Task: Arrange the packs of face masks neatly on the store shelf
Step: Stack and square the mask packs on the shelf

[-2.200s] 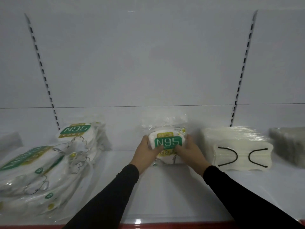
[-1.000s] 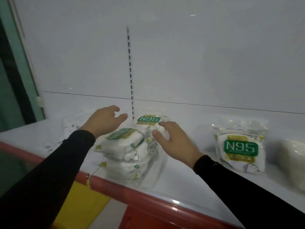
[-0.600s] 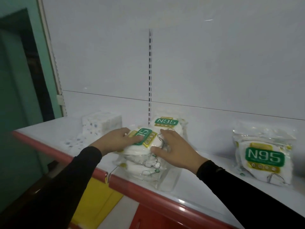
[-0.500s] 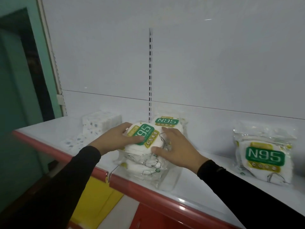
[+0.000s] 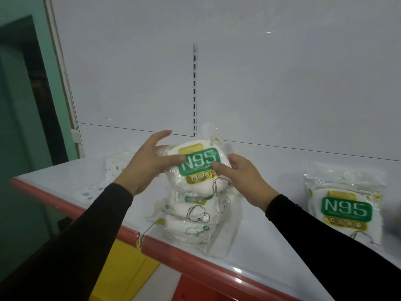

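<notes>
Head camera is showing your left hand (image 5: 149, 165) and right hand (image 5: 240, 177) gripping a clear plastic pack of white masks with a green N95 label (image 5: 200, 168) — thumbs curling over its front, fingers behind. You are holding it tilted above a heap of similar clear mask packs (image 5: 193, 218) lying on the white shelf with a red front edge (image 5: 256, 237). At three o'clock from the heap, well apart, another N95 pack (image 5: 345, 205) is standing upright against the white back panel (image 5: 282, 94).
</notes>
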`<state>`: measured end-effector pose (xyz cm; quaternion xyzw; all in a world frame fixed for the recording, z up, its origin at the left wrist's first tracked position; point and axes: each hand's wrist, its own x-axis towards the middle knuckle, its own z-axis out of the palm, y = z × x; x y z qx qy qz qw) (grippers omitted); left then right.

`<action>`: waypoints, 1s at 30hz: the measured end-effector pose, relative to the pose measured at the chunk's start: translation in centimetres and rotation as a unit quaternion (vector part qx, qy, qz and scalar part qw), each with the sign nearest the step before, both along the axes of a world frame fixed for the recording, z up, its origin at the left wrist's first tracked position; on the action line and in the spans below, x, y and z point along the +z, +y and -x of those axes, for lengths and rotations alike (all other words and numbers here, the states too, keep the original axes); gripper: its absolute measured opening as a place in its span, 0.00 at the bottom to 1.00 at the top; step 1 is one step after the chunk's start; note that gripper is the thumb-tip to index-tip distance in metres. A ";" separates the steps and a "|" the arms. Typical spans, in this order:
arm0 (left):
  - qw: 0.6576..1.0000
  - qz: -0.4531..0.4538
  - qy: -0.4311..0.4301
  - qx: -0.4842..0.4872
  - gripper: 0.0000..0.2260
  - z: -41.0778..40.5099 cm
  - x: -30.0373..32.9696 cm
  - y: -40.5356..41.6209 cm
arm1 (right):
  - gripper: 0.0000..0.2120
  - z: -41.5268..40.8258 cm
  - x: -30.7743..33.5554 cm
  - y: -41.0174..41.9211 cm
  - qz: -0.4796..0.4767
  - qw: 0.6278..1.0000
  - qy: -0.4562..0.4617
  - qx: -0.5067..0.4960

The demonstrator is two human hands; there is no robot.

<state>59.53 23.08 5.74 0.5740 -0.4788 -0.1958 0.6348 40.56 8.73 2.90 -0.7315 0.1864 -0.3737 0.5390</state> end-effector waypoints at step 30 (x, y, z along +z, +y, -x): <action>0.978 0.063 0.194 0.039 0.14 -3.3 -4.8 -2.1 | 0.23 -1.7 -2.6 -4.5 0.025 0.977 0.071 -0.201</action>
